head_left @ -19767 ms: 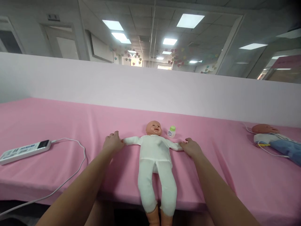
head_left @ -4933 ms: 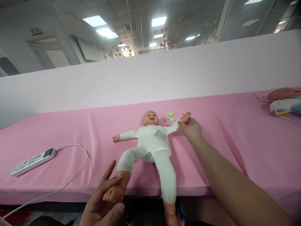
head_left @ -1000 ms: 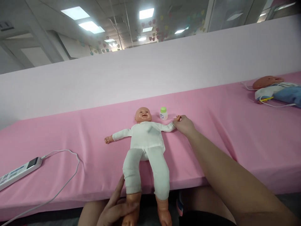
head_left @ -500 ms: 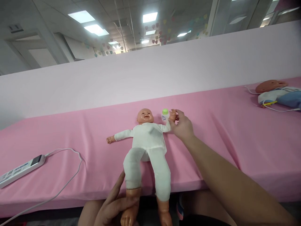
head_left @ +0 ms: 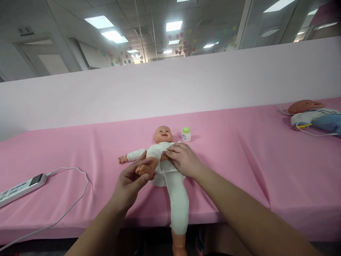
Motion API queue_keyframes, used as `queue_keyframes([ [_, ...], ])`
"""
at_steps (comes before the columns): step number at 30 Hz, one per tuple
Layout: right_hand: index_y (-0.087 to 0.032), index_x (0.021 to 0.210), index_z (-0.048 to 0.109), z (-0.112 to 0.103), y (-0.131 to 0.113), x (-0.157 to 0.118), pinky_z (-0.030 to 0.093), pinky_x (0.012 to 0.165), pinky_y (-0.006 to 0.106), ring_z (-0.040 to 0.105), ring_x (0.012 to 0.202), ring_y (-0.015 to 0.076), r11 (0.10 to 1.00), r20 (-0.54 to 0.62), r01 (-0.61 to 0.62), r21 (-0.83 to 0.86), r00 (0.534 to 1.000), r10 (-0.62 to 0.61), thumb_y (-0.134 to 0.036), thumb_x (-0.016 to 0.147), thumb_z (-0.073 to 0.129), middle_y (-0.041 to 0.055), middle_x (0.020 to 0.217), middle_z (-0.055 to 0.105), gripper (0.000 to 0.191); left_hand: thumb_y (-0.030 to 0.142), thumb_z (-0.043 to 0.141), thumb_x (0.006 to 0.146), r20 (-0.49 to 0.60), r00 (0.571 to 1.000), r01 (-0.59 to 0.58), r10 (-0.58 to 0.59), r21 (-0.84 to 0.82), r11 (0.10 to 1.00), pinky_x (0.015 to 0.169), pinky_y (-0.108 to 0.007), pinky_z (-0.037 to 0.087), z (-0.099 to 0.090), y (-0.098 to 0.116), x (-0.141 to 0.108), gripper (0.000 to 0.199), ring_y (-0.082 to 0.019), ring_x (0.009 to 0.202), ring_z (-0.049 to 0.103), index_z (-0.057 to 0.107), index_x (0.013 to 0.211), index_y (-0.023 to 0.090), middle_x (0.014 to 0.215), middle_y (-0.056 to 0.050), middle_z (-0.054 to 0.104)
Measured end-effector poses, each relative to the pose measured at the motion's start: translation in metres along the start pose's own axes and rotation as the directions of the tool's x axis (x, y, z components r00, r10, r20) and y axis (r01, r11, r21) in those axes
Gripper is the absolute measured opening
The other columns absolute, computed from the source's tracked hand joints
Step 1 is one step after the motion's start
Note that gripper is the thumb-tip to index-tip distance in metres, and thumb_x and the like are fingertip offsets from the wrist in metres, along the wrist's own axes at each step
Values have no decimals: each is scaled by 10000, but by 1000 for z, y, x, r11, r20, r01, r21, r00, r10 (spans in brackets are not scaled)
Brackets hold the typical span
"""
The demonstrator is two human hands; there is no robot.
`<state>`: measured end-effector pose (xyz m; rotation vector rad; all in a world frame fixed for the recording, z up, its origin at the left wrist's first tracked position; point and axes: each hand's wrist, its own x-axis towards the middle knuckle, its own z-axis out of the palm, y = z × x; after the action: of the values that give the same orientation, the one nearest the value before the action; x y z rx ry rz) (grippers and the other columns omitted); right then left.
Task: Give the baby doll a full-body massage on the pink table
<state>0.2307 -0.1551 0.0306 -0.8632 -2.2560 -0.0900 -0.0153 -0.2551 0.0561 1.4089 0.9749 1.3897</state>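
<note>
A baby doll in white clothes point(head_left: 176, 199) lies face up on the pink table cover, head away from me. My left hand point(head_left: 131, 179) is closed round the doll's left-side foot point(head_left: 146, 170), with that leg bent up over the belly. My right hand point(head_left: 183, 160) lies over the doll's chest, its fingers on the doll's small hand, which shows in part beside the raised leg. The other leg stretches down past the table's front edge. The doll's other arm is spread out to the left.
A small bottle with a green cap point(head_left: 186, 134) stands beyond my right hand. A power strip point(head_left: 22, 190) with a white cable lies at the left. Another doll point(head_left: 317, 115) lies at the far right, before a white partition point(head_left: 170, 92).
My left hand has raised the doll's foot from below the table edge up over its belly. My right hand has brought the doll's arm inward across the chest.
</note>
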Motion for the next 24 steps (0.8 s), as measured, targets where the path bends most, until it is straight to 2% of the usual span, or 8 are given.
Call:
queue_keyframes([
  [3,-291,1255,766,-1,0,0,473,1058,506,612,1227,296,999,56,33,-1,998,-33,-199,1024,602,62,1300,736,298,416,890,788,-38,999,-1,1,3,1000,1170,-651,408,10,-7,20,473,-425,1391,542,797,1220,249,1460,-123,648],
  [7,-309,1169,797,0,-1,0,479,1061,503,636,1207,291,1000,78,27,9,997,-28,-189,1007,616,50,1285,742,270,409,886,798,-38,999,-18,17,-16,1000,1251,-611,302,18,-20,32,463,-382,1531,383,794,1216,231,1320,-122,734],
  [9,-296,1154,799,0,-1,0,486,1059,508,650,1193,293,1000,59,13,25,998,-15,-190,1005,617,52,1276,747,258,415,888,796,-40,999,-12,11,-35,999,1240,-610,322,18,-23,32,460,-389,1481,457,798,1210,236,1297,-123,744],
  [12,-272,1201,775,-1,3,0,503,1053,502,671,1168,286,995,0,1,98,1000,-1,-176,988,616,63,1238,763,283,418,883,799,-49,999,-1,-1,-46,999,1150,-606,446,13,-17,23,449,-404,1365,566,801,1209,254,1435,-122,668],
  [15,-269,1319,705,-8,13,-3,550,988,472,694,1107,275,971,-114,-116,208,983,142,-214,958,625,70,1200,769,373,391,863,817,-40,999,-13,11,-38,999,994,-559,579,2,-5,5,432,-404,1272,623,795,1224,262,1562,-119,558],
  [18,-259,1406,625,-18,29,-7,585,914,434,720,1033,263,862,-228,-358,358,862,453,-353,939,659,80,1215,757,477,355,862,814,-8,1000,-30,30,-59,998,910,-500,637,-10,6,-22,420,-440,1355,558,796,1224,295,1584,-101,536],
  [21,-263,1418,585,-30,53,-12,593,840,401,736,934,247,653,-202,-602,460,645,737,-445,915,675,67,1121,768,543,341,860,808,-3,1000,-22,22,-63,998,869,-466,663,-21,12,-52,385,-472,1449,464,803,1188,342,1656,-45,451],
  [24,-253,1387,585,-36,80,-20,578,809,371,729,963,252,470,-116,-766,438,470,875,-423,857,710,80,1150,754,570,379,882,765,-57,998,39,-39,5,999,885,-488,662,-31,14,-82,394,-488,1434,485,811,1152,348,1659,-34,449],
])
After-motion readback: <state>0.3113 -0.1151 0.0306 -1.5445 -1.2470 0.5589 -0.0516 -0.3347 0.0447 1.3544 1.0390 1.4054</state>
